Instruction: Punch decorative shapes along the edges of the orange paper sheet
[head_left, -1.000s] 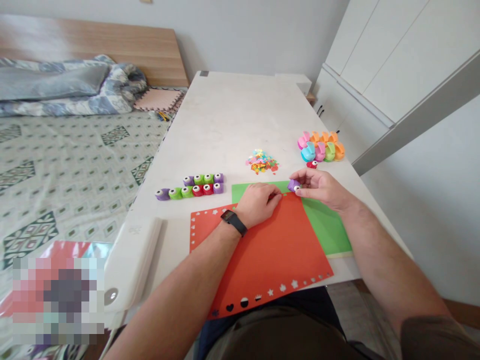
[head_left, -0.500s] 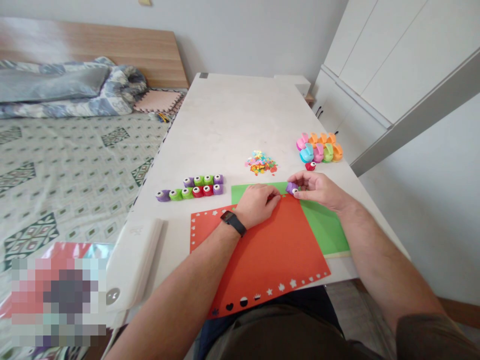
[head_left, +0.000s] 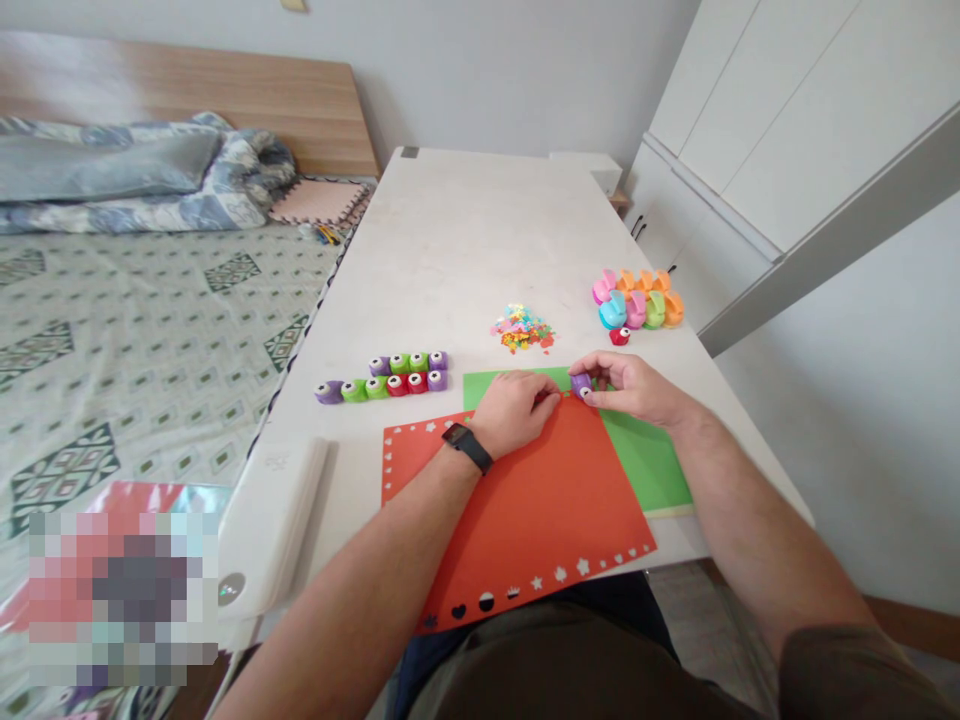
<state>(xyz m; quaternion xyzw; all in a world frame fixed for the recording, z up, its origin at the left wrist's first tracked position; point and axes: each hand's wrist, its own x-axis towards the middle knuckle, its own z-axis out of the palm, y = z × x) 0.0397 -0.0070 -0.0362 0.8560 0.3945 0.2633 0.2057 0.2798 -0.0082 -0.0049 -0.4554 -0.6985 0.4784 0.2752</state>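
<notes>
A small purple craft punch (head_left: 579,385) is pinched between the thumb and fingers of my right hand (head_left: 628,385), at the far edge of an orange sheet of paper (head_left: 551,490). My left hand (head_left: 517,408), with a black watch on its wrist, rests on that sheet near its far edge, thumb and curled fingers closed on the edge. Shaped holes such as stars, hearts and a crown run along the orange sheet's borders. Beneath it lies a green sheet (head_left: 656,465), showing at the far side and on the right.
Small purple, green and red punches (head_left: 396,383) stand in two rows at left. Beyond the paper is a pile of colourful paper cut-outs (head_left: 523,328). Larger coloured punches (head_left: 637,300) and a red punch (head_left: 619,337) sit at right. A white device (head_left: 274,520) lies near left.
My right hand has shifted slightly and tilted the purple punch at the orange sheet's edge. The left hand stays in place on the paper.
</notes>
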